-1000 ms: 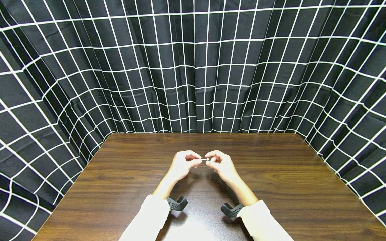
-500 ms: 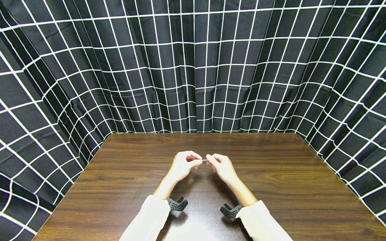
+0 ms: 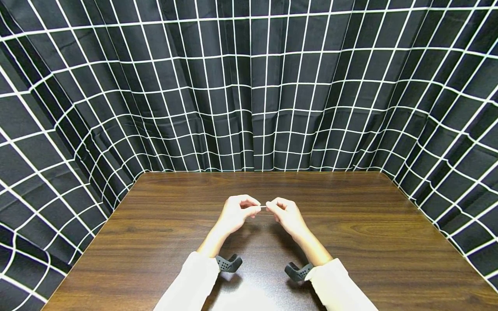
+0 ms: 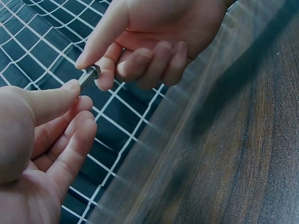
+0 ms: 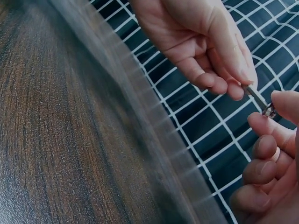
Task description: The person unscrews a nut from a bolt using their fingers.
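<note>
While the left hand (image 3: 237, 211) pinches one end of a bolt (image 5: 256, 97), it lies crosswise below the frame's centre, wider end pinched by the right hand (image 3: 285, 213).

The person's left hand (image 5: 191, 37) pinches one end of a slim metal bolt (image 5: 256, 96) between thumb and fingers. The right hand (image 5: 275, 168), partly cut off by the edge, holds the bolt's wider end between thumb and fingertip. A dark, white-gridded cloth (image 5: 224, 133) lies behind, beside a brown wood-grain tabletop (image 5: 70, 121).
</note>
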Motion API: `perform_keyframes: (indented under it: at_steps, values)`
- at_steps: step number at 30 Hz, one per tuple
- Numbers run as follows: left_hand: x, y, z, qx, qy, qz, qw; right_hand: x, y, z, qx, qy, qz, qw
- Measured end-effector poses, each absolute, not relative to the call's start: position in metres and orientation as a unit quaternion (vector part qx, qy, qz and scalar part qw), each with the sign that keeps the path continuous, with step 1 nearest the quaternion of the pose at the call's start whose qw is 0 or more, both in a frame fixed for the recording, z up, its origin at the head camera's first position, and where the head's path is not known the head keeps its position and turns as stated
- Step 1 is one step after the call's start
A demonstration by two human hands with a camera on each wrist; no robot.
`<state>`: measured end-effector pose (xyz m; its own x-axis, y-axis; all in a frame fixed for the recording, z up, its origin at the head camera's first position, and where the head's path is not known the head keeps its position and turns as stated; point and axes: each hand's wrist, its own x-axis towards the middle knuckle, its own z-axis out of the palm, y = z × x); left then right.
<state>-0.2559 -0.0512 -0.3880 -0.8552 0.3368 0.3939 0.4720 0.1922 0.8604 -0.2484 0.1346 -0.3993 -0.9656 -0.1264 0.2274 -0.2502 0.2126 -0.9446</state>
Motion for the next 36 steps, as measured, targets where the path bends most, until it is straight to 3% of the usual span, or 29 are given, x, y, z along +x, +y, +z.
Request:
perform_keyframes:
  at_steps: [15,36]
  values:
    - [-0.258,-0.051,-0.390,-0.257,-0.770,-0.582,0.060,-0.263,0.140,-0.429,0.180,-0.734,0.648,0.090]
    - [-0.264,-0.052,-0.398,-0.252,-0.765,-0.591,0.047,-0.262,0.142,-0.420,0.181,-0.722,0.665,0.052]
